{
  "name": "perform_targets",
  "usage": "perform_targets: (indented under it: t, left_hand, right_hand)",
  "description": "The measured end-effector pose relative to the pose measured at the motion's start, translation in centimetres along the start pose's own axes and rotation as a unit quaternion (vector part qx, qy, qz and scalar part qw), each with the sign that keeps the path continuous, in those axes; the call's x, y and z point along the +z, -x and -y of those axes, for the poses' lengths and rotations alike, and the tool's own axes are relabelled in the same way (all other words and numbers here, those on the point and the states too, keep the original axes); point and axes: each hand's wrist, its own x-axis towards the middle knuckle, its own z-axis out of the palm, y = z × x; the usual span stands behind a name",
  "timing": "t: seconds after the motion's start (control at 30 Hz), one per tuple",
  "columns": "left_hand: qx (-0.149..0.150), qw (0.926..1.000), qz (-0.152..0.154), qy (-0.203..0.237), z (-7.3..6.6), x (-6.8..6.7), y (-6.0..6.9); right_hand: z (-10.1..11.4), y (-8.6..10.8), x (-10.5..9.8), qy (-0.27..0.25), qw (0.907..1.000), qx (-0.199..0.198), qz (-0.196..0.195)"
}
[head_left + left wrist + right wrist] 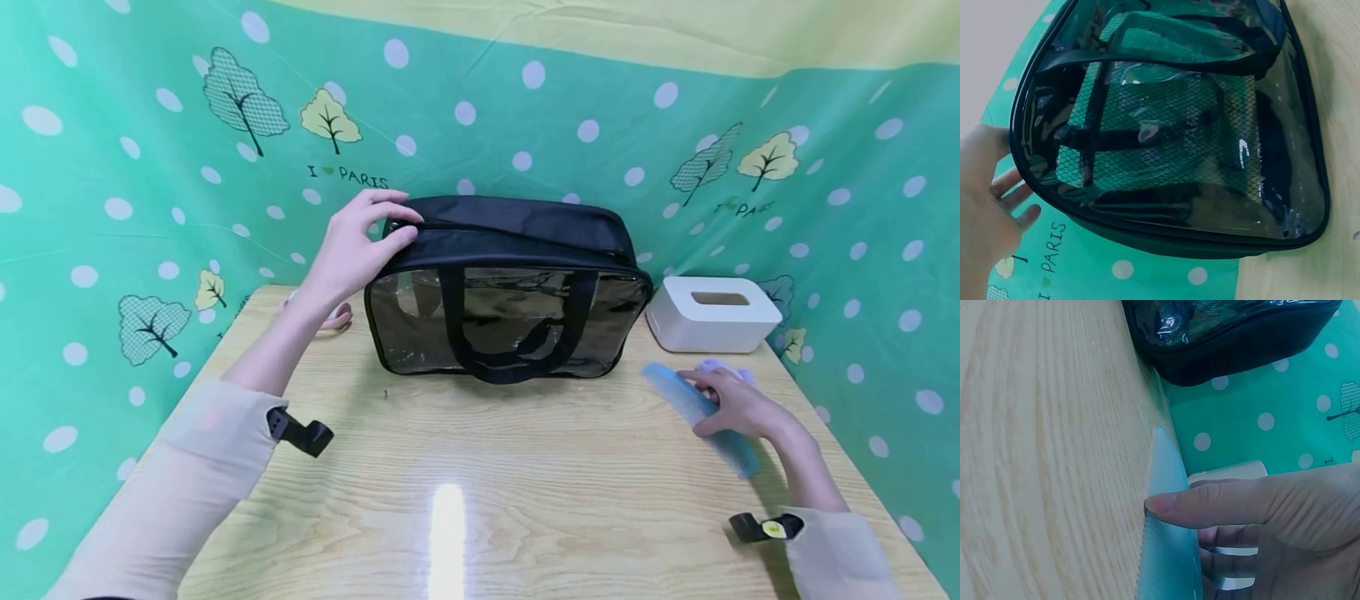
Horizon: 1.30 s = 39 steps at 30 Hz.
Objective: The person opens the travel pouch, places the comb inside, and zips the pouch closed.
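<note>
**Comb in One Hand, Bag in the Other**

At left, a person's left hand (360, 237) takes the upper left corner of a black bag (513, 292), thumb and forefinger close together in what reads as a pinch. A firm, gentle hold there should keep the soft top from slumping or twisting. The bag, clear-paneled, stands upright toward the back, its handles drooping over the front. At right, the right hand's grip pinches a blue comb (686, 400), thumb over the toothed edge and fingers on the far side (whether the comb touches the wood is hard to tell). Pressing lightly would likely spare the teeth, and a level right hand (731, 402) should curb any swing of the long ends.

The pale, wood-grained table (337, 517) carries a pinkish item (341, 317) at left, partly hidden by the forearm, then a strip of glare (447, 542) near the front, a lilac item (727, 367) beyond the right hand and a slotted white box (708, 333). Dotted green cloth (442, 142), printed with trees, hangs behind.
</note>
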Motion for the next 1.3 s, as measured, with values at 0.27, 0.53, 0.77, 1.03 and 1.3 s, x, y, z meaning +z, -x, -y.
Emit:
perform_targets:
  t: [0.27, 0.53, 0.77, 1.03, 1.3]
  left_hand:
    - [0.010, 0.9985, 0.051, -0.018, -0.7, 0.2, -2.3]
    - [0.004, 0.9954, 0.095, -0.015, -0.6, 0.1, -3.3]
    - [-0.009, 0.9876, 0.151, -0.042, -0.4, -0.1, -3.6]
    - [-0.014, 0.9723, 0.209, -0.105, -0.5, 0.1, -4.1]
    - [-0.032, 0.9607, 0.242, -0.132, -0.5, 0.2, -4.3]
  right_hand:
    - [-0.1, 0.1, 0.1, 0.026, 0.9996, -0.009, -0.012]
    - [0.3, -0.1, 0.0, 0.024, 0.9997, -0.005, -0.002]
    - [0.3, -0.2, 0.0, 0.004, 0.9998, 0.008, 0.017]
    - [0.1, -0.1, 0.0, -0.001, 0.9997, 0.014, 0.022]
    - [0.0, -0.1, 0.0, -0.006, 0.9993, 0.021, 0.029]
